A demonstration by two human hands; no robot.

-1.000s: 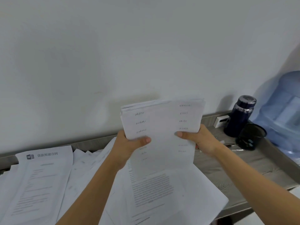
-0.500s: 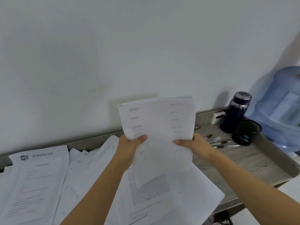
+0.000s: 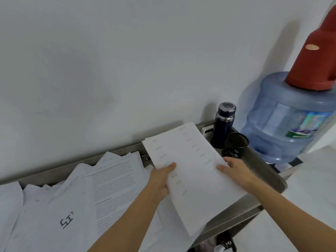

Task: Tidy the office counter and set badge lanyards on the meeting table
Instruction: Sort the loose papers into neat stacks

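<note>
I hold a squared stack of white printed sheets (image 3: 190, 160) low over the right end of the grey counter (image 3: 261, 171). My left hand (image 3: 161, 179) grips its left edge, thumb on top. My right hand (image 3: 234, 170) grips its right edge, thumb on top too. The stack lies nearly flat and tilts away to the left, its near corner reaching past the counter's front edge. Loose printed papers (image 3: 109, 182) lie scattered over the counter to the left. No lanyards are in view.
A dark blue flask (image 3: 222, 124) and a black mesh pen cup (image 3: 235, 145) stand at the counter's back right corner. Beyond them is a blue water jug (image 3: 283, 124) with a red thermos (image 3: 316, 57) on top. A white wall rises behind.
The stack was upright in front of the wall; now it is lowered almost flat over the counter's right end. My view has shifted right and down, showing the jug and thermos.
</note>
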